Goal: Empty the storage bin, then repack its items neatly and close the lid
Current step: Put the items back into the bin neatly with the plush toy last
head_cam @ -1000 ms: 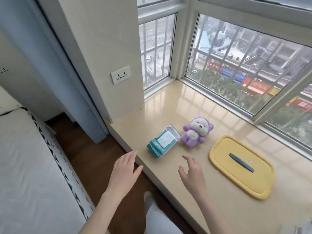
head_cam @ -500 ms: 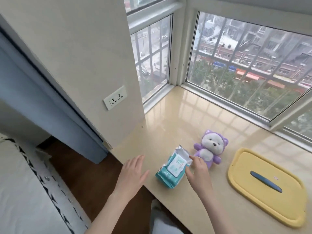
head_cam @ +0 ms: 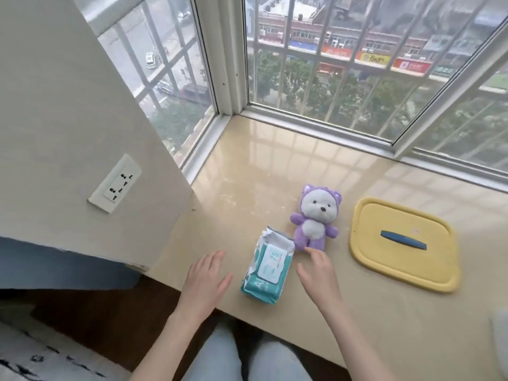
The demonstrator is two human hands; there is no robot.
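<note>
Here, seen from above, a glossy beige sill (head_cam: 275, 174) runs beneath barred windows (head_cam: 343, 78). In the lower middle of the frame a teal wipes pack (head_cam: 268, 266) lies flat, label flap up, torn end towards the glass. Just to its upper right a small purple plush (head_cam: 316, 218) lies on its back, very close to the pack. Further right, apart from the plush, lies a yellow lid (head_cam: 402, 265). The bin is not plainly in view; a pale shape (head_cam: 500, 331) at the lower right edge may be it, but that cannot be told.

The left hand (head_cam: 204, 281) hovers left of the pack, fingers straight and close together, thumb out, holding nothing. The right hand (head_cam: 320, 273) is right of the pack, fingers loosely bent and empty, forefinger tip at the plush's foot; whether it touches cannot be told.

The pack is probably soft, squashy and fairly light, with a slick film wrapper. Taking it across its long sides should hold better than pulling at the crumpled torn end. The plush looks light and soft, easily taken round the body.
</note>
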